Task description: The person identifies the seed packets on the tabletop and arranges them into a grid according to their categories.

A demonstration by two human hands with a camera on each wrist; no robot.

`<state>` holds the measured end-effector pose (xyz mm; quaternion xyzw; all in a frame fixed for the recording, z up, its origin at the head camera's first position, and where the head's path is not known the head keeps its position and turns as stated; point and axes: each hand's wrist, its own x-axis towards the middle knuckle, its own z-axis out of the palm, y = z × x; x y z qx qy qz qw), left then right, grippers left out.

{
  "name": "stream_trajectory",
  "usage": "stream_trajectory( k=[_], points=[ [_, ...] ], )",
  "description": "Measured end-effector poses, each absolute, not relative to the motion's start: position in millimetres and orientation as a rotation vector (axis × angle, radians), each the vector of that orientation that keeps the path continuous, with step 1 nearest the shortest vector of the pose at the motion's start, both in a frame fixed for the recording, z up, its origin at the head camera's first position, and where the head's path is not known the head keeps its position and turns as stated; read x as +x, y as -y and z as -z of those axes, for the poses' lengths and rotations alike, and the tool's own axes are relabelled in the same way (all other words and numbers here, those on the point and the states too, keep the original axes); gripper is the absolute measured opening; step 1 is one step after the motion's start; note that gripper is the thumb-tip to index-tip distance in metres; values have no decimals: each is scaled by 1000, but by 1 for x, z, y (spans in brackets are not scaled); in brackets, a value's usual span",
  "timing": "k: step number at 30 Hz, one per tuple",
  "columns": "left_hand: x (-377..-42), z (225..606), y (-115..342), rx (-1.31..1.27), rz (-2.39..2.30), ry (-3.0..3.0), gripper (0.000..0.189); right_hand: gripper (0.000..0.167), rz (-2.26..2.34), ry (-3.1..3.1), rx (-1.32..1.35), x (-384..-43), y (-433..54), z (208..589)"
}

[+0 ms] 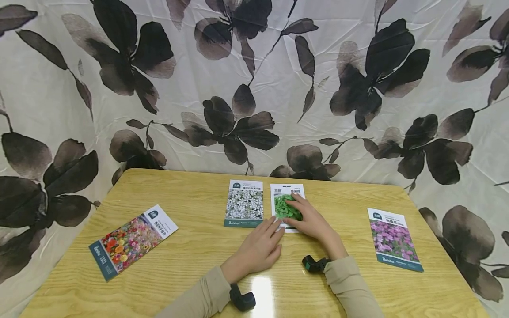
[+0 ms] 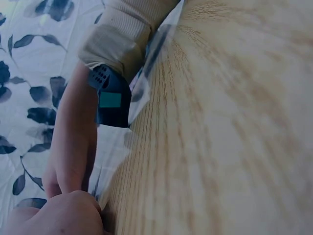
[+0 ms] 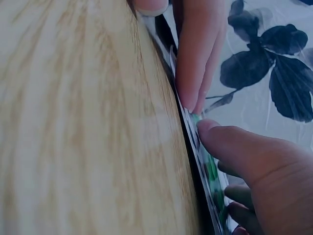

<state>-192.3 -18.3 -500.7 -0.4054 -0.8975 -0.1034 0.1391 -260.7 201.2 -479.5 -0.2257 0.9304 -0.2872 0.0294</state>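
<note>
A seed packet with green leaves (image 1: pixel 283 207) lies flat on the table in the head view. My right hand (image 1: pixel 314 221) rests on its right part, thumb and fingers spread over the picture. The left hand (image 1: pixel 256 247) reaches to the packet's lower edge with its fingers fairly straight and fingertips touching it. In the right wrist view the right thumb (image 3: pixel 230 139) lies on the green packet (image 3: pixel 212 178), close to the left fingers (image 3: pixel 193 63). Just left of it is a white-flower packet (image 1: pixel 244 205), its lower right corner near the left fingertips.
A mixed-flower packet (image 1: pixel 133 243) lies slanted on the left of the wooden table (image 1: pixel 199 265). A purple-flower packet (image 1: pixel 393 240) lies tilted on the right. Behind the table's back edge hangs a floral curtain (image 1: pixel 286 88). Both wrists wear dark camera mounts.
</note>
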Motion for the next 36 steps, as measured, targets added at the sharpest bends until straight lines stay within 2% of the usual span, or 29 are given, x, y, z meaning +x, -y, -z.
stream_trajectory(
  k=[12, 29, 36],
  points=[
    [-192, 500, 19, -1185, 299, 2576, 49, 64, 885, -2868, -684, -263, -200, 482],
    [-188, 495, 17, -1257, 270, 2315, 25, 64, 930, -2900, -679, -263, -199, 488],
    [-186, 495, 15, -1264, 283, 2328, 22, 62, 957, -2920, -691, -264, -200, 492]
  ],
)
